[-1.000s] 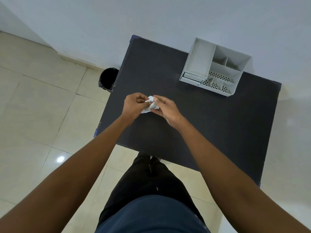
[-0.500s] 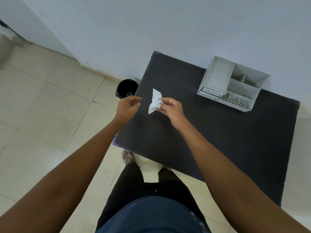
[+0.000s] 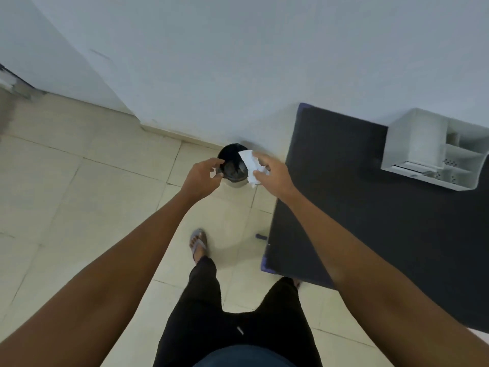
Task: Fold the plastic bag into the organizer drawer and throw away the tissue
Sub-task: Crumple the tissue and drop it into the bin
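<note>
My right hand [image 3: 272, 174] pinches a crumpled white tissue [image 3: 250, 162] and holds it over the right rim of a small black bin [image 3: 230, 160] that stands on the floor by the wall. My left hand [image 3: 202, 177] hovers at the bin's left rim, fingers curled and apart, holding nothing. The white organizer [image 3: 420, 147] sits at the far right on the black table [image 3: 344, 181], its drawer at the front slightly out. I cannot make out the plastic bag.
Cream floor tiles [image 3: 92, 194] spread to the left. A white wall [image 3: 238, 62] runs behind the bin and table. My legs and a sandalled foot [image 3: 198, 245] stand beside the table's left edge.
I have turned left from the table toward the bin. My right hand carried the tissue off the table to above the bin, and my left hand moved along, empty.
</note>
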